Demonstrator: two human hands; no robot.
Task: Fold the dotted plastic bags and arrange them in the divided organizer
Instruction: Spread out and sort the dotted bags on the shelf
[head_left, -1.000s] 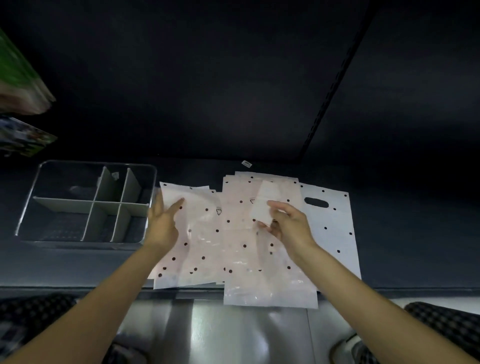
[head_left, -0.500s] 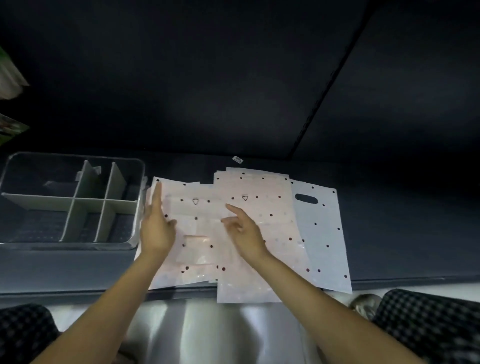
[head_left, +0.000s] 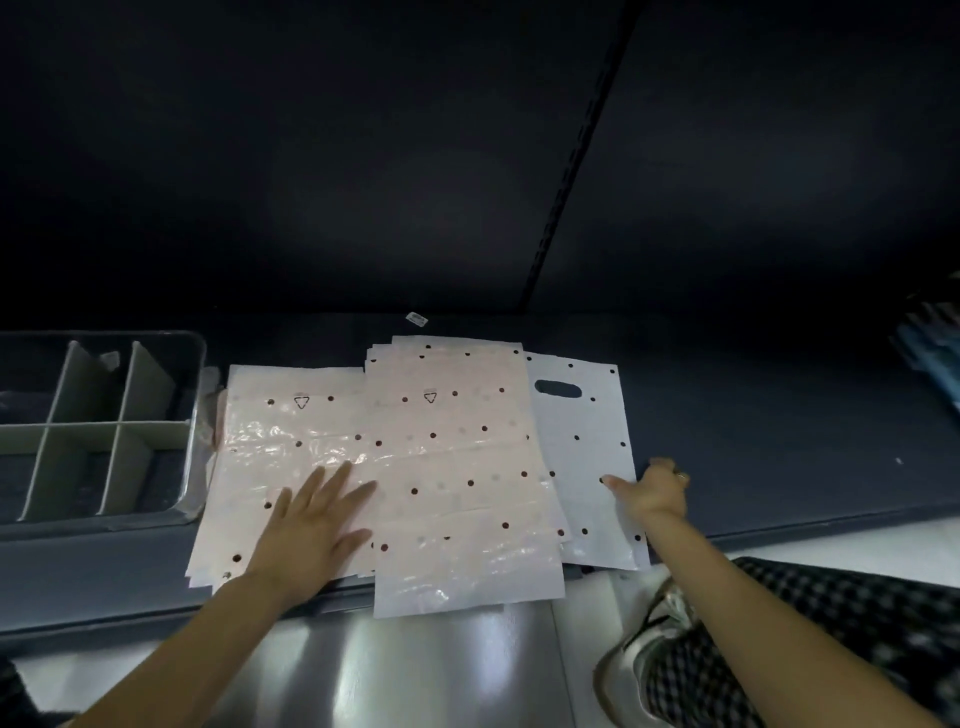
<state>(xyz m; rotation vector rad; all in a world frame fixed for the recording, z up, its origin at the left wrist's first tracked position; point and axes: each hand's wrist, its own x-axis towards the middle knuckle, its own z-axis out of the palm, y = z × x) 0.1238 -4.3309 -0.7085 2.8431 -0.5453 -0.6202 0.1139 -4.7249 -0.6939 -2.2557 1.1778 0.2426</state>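
Left hand (head_left: 311, 525) lies spread flat on the pink dotted bags (head_left: 447, 467); right hand (head_left: 652, 491) pinches the white dotted bag (head_left: 587, 457) beside them. Divided organizer (head_left: 98, 431) sits left on the dark bench (head_left: 779, 441).

A dark shelf (head_left: 753, 441) carries the lot: dotted bags (head_left: 452, 467) spread flat under the hands, an organizer (head_left: 98, 426) left of them, a small tag (head_left: 417, 318) beyond.

organizer (head_left: 98, 431) cropped left, lower bags covered
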